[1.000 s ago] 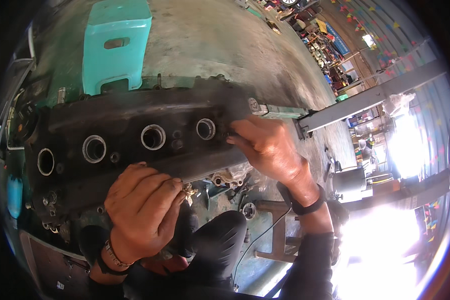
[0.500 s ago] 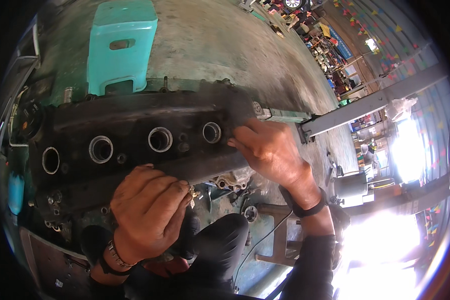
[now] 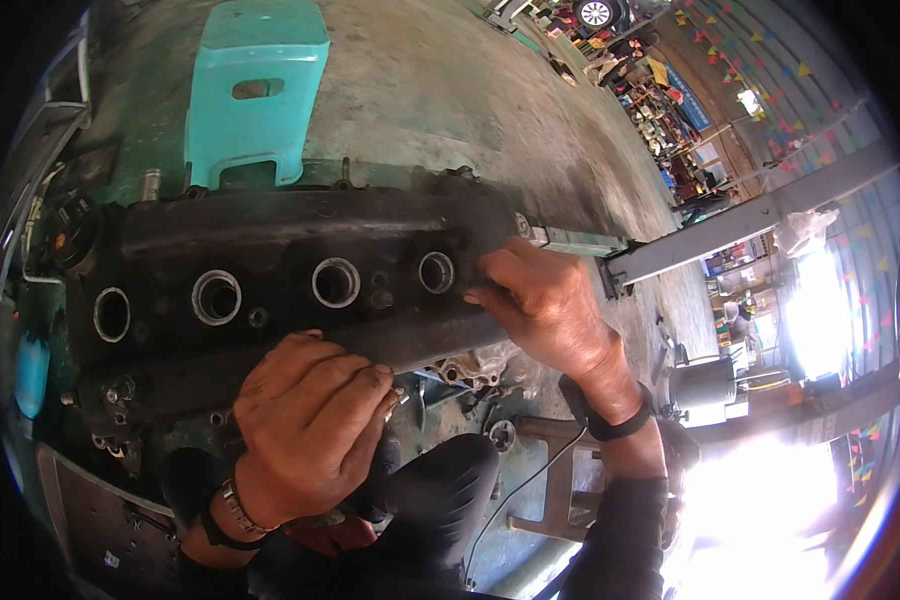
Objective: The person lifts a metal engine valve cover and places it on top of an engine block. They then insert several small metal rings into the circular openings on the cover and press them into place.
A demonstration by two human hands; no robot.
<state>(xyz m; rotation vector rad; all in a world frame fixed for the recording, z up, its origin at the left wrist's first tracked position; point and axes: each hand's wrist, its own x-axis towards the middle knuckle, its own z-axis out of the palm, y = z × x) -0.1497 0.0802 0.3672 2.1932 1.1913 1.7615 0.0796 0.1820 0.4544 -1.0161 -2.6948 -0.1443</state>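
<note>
A black engine valve cover (image 3: 300, 235) lies lengthwise before me, with several round, pale-rimmed holes along its middle. My left hand (image 3: 310, 425) is over the cover's near edge, its fingers curled closed. Small shiny metal pieces (image 3: 400, 396) poke out beside its thumb and forefinger; their exact kind is hard to make out. At the right end of the cover, my right hand (image 3: 542, 300) has its thumb and fingers pinched together against the dark surface. What lies between those fingertips is hidden.
A turquoise plastic stool (image 3: 258, 100) stands beyond the cover. A black round cap (image 3: 73, 230) sits at the cover's left end. Near my right forearm are a wooden stool (image 3: 555, 470) and a thin cable (image 3: 515, 490). A grey metal post (image 3: 750, 205) extends at the right.
The whole view has shifted a little, so cover and stool appear slightly farther right. Both hands keep nearly the same places on the cover; less of the metal pieces shows at my left fingers.
</note>
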